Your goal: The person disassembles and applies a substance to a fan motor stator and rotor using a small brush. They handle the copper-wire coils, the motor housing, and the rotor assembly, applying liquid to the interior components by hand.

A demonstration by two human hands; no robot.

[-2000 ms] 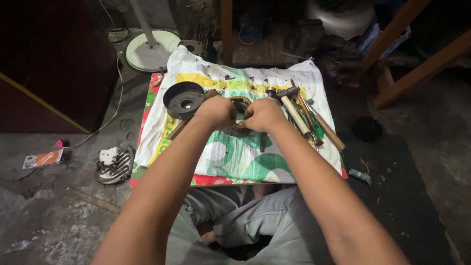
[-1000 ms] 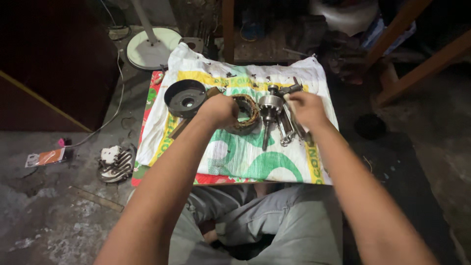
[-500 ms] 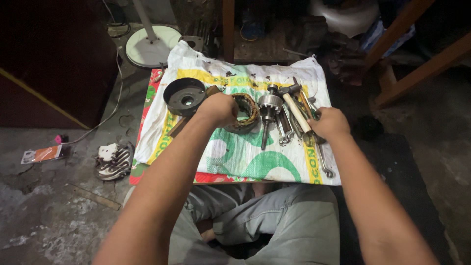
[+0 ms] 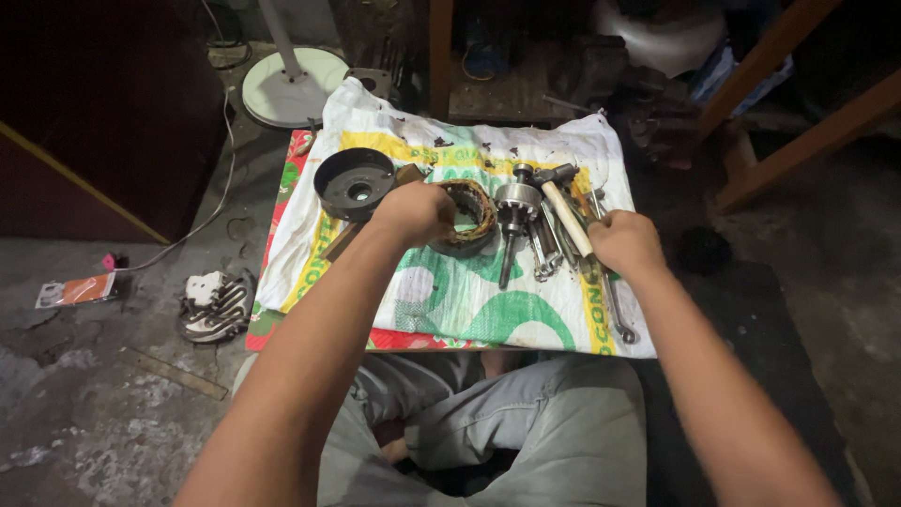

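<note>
Stator ring (image 4: 466, 218) gripped left, right hand (image 4: 623, 241) on tools (image 4: 566, 230)

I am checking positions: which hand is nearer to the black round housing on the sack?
Left. The left hand grips the stator ring just beside the black round housing; the right hand is far across, at the tools.

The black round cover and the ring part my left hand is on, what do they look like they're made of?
The black round cover looks like painted or coated metal: dark matt surface, thin pressed rim, centre hole. The ring part under the left hand looks like a motor stator: brownish copper-coloured windings on a rusty metal core, though the dim light leaves that open.
</note>
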